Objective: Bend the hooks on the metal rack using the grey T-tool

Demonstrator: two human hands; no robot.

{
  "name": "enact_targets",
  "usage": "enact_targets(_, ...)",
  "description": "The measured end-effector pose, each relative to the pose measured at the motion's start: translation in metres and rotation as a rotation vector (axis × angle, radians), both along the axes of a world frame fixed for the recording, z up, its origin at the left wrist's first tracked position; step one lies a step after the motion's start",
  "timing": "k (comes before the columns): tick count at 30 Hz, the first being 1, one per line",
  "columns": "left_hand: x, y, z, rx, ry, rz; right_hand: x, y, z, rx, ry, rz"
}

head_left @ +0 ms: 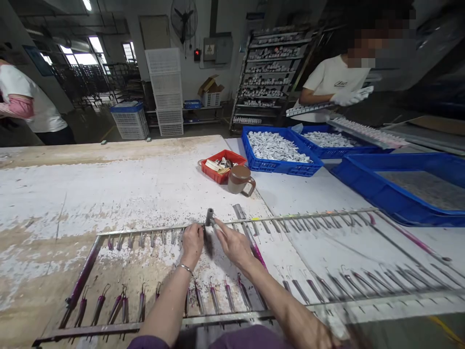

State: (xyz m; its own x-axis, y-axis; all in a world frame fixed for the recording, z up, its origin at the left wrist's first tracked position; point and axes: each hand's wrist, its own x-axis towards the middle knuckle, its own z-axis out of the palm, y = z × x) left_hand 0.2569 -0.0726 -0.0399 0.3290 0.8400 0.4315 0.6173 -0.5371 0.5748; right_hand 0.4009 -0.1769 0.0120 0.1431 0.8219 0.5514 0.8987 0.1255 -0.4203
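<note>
A long metal frame (152,229) lies across the table, with rows of hooked grey and purple rods (199,296) along its far and near bars. At the far bar my left hand (192,244) is closed, its fingers curled over the rail and hiding whatever is between them. Just to its right, my right hand (234,246) has its fingertips against a short grey tube (209,217), which stands nearly upright at the bar. The far side of that grip is partly hidden. A bracelet (186,268) circles my left wrist.
Beyond the frame are a brown mug (240,179), a red tray (219,175) of small items and blue crates (283,167) of white pieces. Another blue crate (395,189) sits at right. A gloved co-worker (334,80) holds a strip; another person (32,102) is at left.
</note>
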Motion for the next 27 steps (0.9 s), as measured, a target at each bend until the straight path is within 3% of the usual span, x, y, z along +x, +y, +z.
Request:
enact_targets(4, 0.0, 0.0, 0.0, -0.016, -0.005, 0.006, -0.002, 0.0, 0.005, 0.206, 0.093, -0.004)
enact_targets(8, 0.001, 0.0, 0.001, -0.018, -0.029, 0.011, -0.002, 0.008, -0.007, 0.048, -0.01, -0.018)
enact_targets(10, 0.0, 0.0, 0.003, -0.011, -0.036, -0.009, 0.0, 0.008, -0.003, -0.012, -0.005, -0.016)
enact_targets(14, -0.002, 0.0, 0.005, 0.0, -0.018, -0.043, 0.005, 0.001, 0.011, 0.182, 0.127, -0.003)
enact_targets(16, -0.002, 0.0, 0.005, 0.01, -0.01, -0.038, 0.005, 0.001, 0.008, 0.256, 0.112, -0.012)
enact_targets(19, -0.002, 0.001, 0.004, 0.016, -0.001, -0.035, 0.005, 0.004, -0.006, 0.106, -0.008, 0.001)
enact_targets(22, -0.002, 0.001, 0.002, 0.006, 0.003, -0.034, 0.007, 0.004, -0.004, -0.011, -0.02, 0.015)
enact_targets(27, -0.001, 0.002, 0.001, 0.004, -0.012, -0.025, 0.007, 0.001, 0.008, 0.217, 0.098, -0.017)
